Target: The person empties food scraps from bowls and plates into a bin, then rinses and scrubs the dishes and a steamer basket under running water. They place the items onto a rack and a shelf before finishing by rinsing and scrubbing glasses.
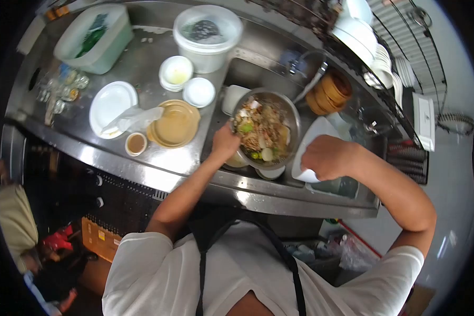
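Leftovers fill the metal bowl [266,131], which sits tilted over the sink, and that bowl is where the work lies. Nearest the body, the right hand [329,157] is clenched on the near edge of a white plate [313,142] standing on its rim in the sink, just right of the bowl. The left hand [225,142] has its grip closed on the bowl's left rim, holding it up above smaller white dishes [271,173] underneath. The step in hand looks like scraping or emptying used dishes at the sink. By my judgement, the next move calls for a steady left wrist, since the bowl is heaped and tilted. Farther left on the bench [142,58] lie a tan plate [175,124], a sauce cup [136,143], white bowls [176,72] and, beyond, lidded tubs [207,37].
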Motion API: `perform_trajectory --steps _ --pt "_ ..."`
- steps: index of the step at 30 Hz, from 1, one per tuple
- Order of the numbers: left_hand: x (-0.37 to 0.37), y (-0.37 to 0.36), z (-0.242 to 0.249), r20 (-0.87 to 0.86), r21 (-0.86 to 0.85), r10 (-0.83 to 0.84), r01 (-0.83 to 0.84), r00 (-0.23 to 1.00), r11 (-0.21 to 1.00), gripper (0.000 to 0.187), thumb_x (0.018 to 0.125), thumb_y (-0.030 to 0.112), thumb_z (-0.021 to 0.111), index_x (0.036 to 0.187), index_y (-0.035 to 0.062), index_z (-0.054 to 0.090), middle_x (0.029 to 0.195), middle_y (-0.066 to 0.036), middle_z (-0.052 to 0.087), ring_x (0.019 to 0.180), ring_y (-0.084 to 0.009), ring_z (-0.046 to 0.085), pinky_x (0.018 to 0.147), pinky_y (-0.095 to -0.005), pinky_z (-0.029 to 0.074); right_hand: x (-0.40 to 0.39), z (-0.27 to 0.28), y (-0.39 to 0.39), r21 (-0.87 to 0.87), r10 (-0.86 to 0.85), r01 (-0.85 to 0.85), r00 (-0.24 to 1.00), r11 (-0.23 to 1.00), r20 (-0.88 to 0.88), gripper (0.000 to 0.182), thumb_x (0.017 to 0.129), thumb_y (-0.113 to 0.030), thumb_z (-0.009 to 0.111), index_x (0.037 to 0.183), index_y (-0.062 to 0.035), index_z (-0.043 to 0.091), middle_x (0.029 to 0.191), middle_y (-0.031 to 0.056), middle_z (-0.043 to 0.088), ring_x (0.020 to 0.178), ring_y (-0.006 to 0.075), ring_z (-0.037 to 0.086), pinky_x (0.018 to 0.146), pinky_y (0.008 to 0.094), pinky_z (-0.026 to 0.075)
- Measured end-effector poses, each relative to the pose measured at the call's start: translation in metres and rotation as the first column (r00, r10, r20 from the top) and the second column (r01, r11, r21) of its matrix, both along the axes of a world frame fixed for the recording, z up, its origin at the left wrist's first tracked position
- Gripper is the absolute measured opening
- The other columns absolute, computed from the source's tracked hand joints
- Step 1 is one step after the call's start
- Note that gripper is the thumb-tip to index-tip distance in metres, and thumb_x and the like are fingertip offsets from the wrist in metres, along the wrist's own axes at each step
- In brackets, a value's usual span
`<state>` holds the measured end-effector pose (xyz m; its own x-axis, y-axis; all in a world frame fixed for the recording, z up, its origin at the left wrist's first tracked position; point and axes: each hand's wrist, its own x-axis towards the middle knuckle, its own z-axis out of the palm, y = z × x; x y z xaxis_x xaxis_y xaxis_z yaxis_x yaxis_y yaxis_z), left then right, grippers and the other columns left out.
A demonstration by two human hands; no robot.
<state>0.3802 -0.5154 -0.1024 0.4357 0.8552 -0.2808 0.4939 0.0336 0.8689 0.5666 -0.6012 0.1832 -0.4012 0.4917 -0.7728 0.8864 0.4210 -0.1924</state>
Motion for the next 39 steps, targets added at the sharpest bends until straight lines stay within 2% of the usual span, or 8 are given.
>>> perform_trajectory --steps 8,11,14,22,26,31,35,39 --pt "-0.012 -0.001 0.003 0.023 0.009 0.036 -0.036 0.999 0.999 0.055 0.078 0.014 0.058 0.133 0.0071 0.057 0.100 -0.030 0.068 0.099 -0.0484 0.065 0.092 -0.0554 0.050 0.010 0.025 0.005 0.046 -0.141 0.144 0.988 0.989 -0.062 0.029 0.074 -0.016 0.073 0.102 -0.0098 0.076 0.089 0.0172 0.071 0.088 0.0381 0.068 0.077 0.0485 0.052" --pt "-0.020 -0.003 0.005 0.052 -0.022 0.023 -0.022 0.998 1.000 0.053 0.081 0.020 0.062 0.132 0.0092 0.056 0.106 -0.028 0.068 0.103 -0.0476 0.063 0.092 -0.0541 0.050 0.017 0.041 0.007 0.148 -0.261 0.279 0.957 0.949 -0.130 0.028 0.075 -0.017 0.077 0.101 -0.0056 0.075 0.091 0.0175 0.071 0.089 0.0375 0.068 0.077 0.0465 0.052" --pt "-0.033 -0.006 0.008 0.073 -0.074 0.013 -0.008 0.997 0.997 0.051 0.082 0.023 0.063 0.131 0.0088 0.057 0.109 -0.027 0.068 0.105 -0.0471 0.063 0.092 -0.0533 0.050 0.011 0.052 0.002 0.188 -0.520 0.618 0.760 0.763 -0.390 0.028 0.072 -0.009 0.080 0.098 -0.0017 0.073 0.089 0.0156 0.070 0.086 0.0335 0.068 0.076 0.0409 0.052" --pt "-0.069 -0.003 0.028 0.128 -0.083 0.028 -0.017 0.991 0.996 0.046 0.084 0.023 0.060 0.126 0.0047 0.060 0.114 -0.028 0.067 0.110 -0.0457 0.062 0.096 -0.0508 0.048 -0.050 0.057 0.032 0.309 -0.292 0.718 0.580 0.623 -0.760 0.026 0.069 0.002 0.082 0.092 0.0035 0.070 0.083 0.0116 0.065 0.076 0.0229 0.065 0.072 0.0322 0.050" --pt "-0.083 0.010 0.070 0.190 -0.041 0.028 -0.021 0.981 0.999 0.043 0.086 0.021 0.058 0.125 0.0045 0.061 0.112 -0.028 0.067 0.109 -0.0468 0.062 0.094 -0.0507 0.049 -0.044 0.073 0.020 0.461 -0.256 0.723 0.642 0.514 -0.722 0.024 0.072 -0.004 0.081 0.093 0.0033 0.069 0.080 0.0110 0.065 0.074 0.0226 0.064 0.069 0.0328 0.049" --pt "-0.046 0.014 0.034 0.089 0.116 -0.095 0.084 0.991 0.990 0.046 0.083 0.017 0.060 0.128 0.0089 0.060 0.107 -0.027 0.068 0.102 -0.0476 0.063 0.088 -0.0506 0.051 -0.030 0.069 -0.022 0.496 -0.313 0.797 0.596 0.344 -0.740 0.024 0.074 -0.004 0.080 0.093 0.0034 0.069 0.081 0.0116 0.066 0.074 0.0227 0.062 0.071 0.0329 0.047" --pt "-0.035 0.017 -0.030 0.293 -0.239 0.165 -0.095 0.942 0.966 0.044 0.083 0.014 0.057 0.126 0.0051 0.061 0.106 -0.025 0.071 0.104 -0.0446 0.065 0.090 -0.0480 0.051 -0.014 0.061 -0.071 0.450 -0.439 0.863 0.505 0.229 -0.744 0.023 0.074 -0.001 0.079 0.094 0.0041 0.069 0.081 0.0123 0.066 0.075 0.0226 0.062 0.070 0.0332 0.047" --pt "-0.022 0.015 -0.024 0.059 -0.044 0.012 -0.009 0.998 0.999 0.042 0.084 0.012 0.058 0.125 0.0044 0.063 0.111 -0.022 0.071 0.109 -0.0377 0.067 0.091 -0.0427 0.050 -0.003 0.047 -0.120 0.495 -0.528 0.862 0.474 0.112 -0.705 0.024 0.073 -0.003 0.079 0.093 0.0057 0.068 0.080 0.0130 0.065 0.075 0.0217 0.061 0.069 0.0322 0.046"
